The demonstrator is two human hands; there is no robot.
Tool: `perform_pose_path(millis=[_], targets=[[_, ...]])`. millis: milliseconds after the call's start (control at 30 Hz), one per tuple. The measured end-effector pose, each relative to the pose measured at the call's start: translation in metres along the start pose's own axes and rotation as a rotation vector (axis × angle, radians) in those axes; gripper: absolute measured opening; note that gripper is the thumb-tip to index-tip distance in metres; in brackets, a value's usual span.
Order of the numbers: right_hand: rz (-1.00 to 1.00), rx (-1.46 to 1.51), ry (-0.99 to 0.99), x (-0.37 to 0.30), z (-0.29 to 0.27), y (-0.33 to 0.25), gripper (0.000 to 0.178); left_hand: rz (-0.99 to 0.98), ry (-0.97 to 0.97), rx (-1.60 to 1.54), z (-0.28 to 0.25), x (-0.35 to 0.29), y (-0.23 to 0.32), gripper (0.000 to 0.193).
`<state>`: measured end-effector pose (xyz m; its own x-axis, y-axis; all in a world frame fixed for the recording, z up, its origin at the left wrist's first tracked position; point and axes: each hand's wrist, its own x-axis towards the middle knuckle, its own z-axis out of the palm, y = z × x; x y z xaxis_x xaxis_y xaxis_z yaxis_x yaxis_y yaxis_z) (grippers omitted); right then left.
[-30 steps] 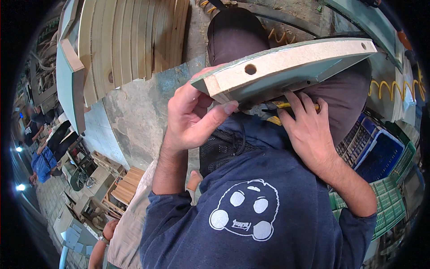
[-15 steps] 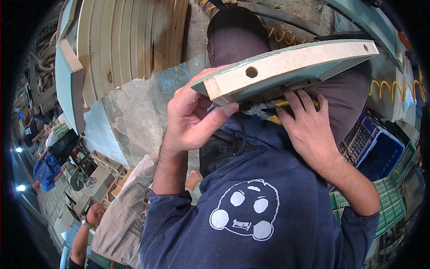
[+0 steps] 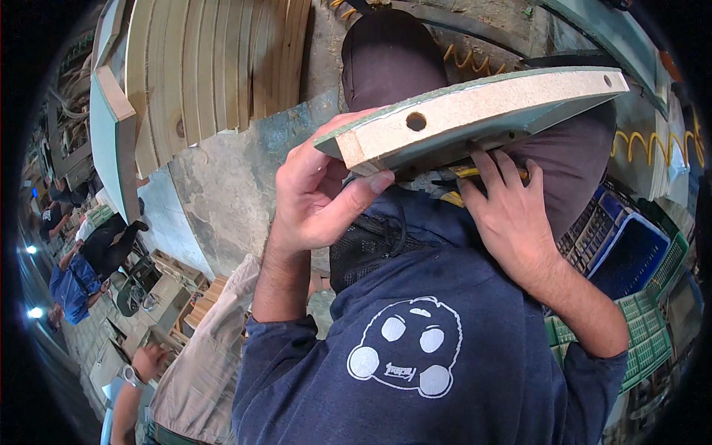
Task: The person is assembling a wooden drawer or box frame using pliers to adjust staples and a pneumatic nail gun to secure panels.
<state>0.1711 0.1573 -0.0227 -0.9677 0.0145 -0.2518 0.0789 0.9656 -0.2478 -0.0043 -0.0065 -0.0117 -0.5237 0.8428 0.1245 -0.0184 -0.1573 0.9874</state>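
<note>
My left hand (image 3: 315, 189) grips the near-left end of a curved wooden panel (image 3: 475, 105), thumb below and fingers behind. The panel has a pale raw edge with a round hole near each end and a greenish face sheet. It lies tilted across my dark-trousered leg (image 3: 582, 159). Below the panel, my right hand (image 3: 515, 211) has its fingers bent over a tool with yellow and black parts (image 3: 469, 172). The panel and my fingers hide most of that tool, so its kind does not show.
Curved wooden pieces (image 3: 215, 67) stand stacked at the upper left, beside a green-faced panel (image 3: 107, 141). Blue crates (image 3: 634, 256) and green crates (image 3: 641, 334) sit at the right, below a yellow coiled hose (image 3: 645, 146). Another person's hand (image 3: 150, 361) is at the lower left.
My hands and the panel have barely moved; the yellow tool has shifted slightly under my right fingers. At the lower left, the other person's hand and arm have moved, and people farther off have shifted.
</note>
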Motion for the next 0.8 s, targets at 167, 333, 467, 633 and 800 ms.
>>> perform_pose_path(millis=[167, 333, 467, 633, 800], targets=[[-0.014, -0.034, 0.002, 0.003, -0.007, -0.003, 0.022, -0.055, -0.021, 0.041, 0.003, 0.003, 0.002, 0.046], [0.002, -0.062, -0.110, 0.004, -0.013, -0.009, 0.028, -0.020, -0.040, 0.054, 0.006, 0.006, 0.000, 0.046], [0.069, -0.007, -0.074, 0.003, -0.005, -0.011, 0.021, -0.068, -0.005, 0.051, 0.005, 0.004, 0.000, 0.045], [0.108, 0.021, -0.020, 0.001, -0.004, -0.017, 0.016, -0.026, -0.009, 0.043, 0.005, 0.002, -0.003, 0.045], [0.168, 0.026, -0.058, 0.000, -0.005, -0.024, 0.013, -0.023, -0.010, 0.053, 0.003, 0.001, -0.004, 0.046]])
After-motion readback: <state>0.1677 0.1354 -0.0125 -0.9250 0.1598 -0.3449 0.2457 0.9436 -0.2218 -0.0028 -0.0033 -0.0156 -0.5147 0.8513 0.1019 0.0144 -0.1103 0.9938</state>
